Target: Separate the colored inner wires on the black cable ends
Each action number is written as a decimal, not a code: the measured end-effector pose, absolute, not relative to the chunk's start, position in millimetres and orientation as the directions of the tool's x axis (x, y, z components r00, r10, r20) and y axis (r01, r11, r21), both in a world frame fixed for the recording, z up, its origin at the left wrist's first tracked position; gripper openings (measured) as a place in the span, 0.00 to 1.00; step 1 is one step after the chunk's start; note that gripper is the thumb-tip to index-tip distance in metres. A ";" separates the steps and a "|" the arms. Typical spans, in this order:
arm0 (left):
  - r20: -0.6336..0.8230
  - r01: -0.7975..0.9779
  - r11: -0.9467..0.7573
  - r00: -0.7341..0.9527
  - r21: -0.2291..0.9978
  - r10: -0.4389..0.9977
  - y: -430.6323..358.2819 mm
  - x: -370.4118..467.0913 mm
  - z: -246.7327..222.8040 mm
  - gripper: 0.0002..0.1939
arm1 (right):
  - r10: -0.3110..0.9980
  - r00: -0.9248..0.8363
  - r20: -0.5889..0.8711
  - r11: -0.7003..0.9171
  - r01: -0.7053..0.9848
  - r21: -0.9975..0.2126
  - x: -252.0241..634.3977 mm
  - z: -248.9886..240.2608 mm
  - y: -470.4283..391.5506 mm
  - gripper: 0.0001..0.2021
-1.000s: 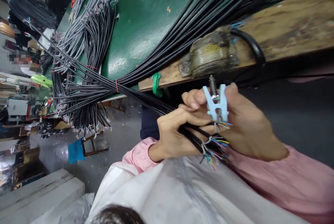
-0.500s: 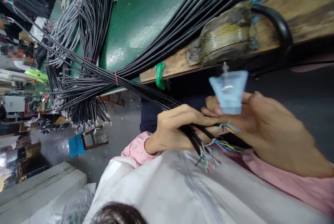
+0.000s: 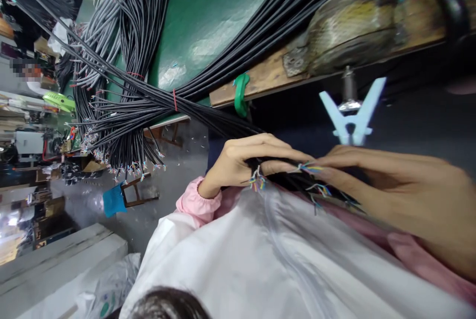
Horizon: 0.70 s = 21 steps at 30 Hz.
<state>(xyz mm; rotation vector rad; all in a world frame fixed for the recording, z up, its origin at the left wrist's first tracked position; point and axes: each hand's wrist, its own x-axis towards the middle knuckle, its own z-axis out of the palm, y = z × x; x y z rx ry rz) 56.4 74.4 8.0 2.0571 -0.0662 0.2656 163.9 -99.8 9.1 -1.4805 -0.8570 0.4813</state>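
Observation:
My left hand [image 3: 256,160] is closed around a bundle of thin black cables [image 3: 223,122]. Their stripped ends with coloured wires [image 3: 257,180] hang below its fingers. One cable end sticks out between its thumb and fingertips, its wires fanned out. My right hand [image 3: 397,185] meets that end with thumb and forefinger pinched on the coloured wires [image 3: 312,168]. Just above the right hand is a light-blue V-shaped plastic piece [image 3: 351,123] below a metal spindle [image 3: 348,83]. That spindle comes out of a tape-wrapped motor [image 3: 353,24] on a wooden board.
A green table [image 3: 208,17] bears bundles of black cables [image 3: 145,26] and grey cables [image 3: 104,36]. A green clamp [image 3: 241,93] grips the wooden board [image 3: 267,81]. A blue stool [image 3: 114,200] stands on the floor at left. Another person [image 3: 28,71] is far left.
My right hand's fingers have come to the wires at the left fingertips and pinched them. The blue piece, a smeared trapezoid before, now shows as a V. The view has shifted slightly.

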 end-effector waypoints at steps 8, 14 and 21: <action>0.353 -0.173 -0.524 0.897 0.834 0.266 56.5 56.9 8.8 0.22 | 0.588 0.724 0.360 0.024 0.430 -0.902 152.7 7.0 -113.4 0.05; 0.479 -0.244 -0.564 0.819 0.789 0.316 48.8 60.5 12.6 0.16 | 0.505 0.726 0.466 0.080 0.499 -0.863 145.6 8.6 -99.4 0.02; 0.453 -0.176 -0.580 0.808 0.796 0.377 42.7 63.8 13.4 0.19 | 0.558 0.765 0.321 -0.016 0.397 -0.917 145.5 13.1 -102.5 0.05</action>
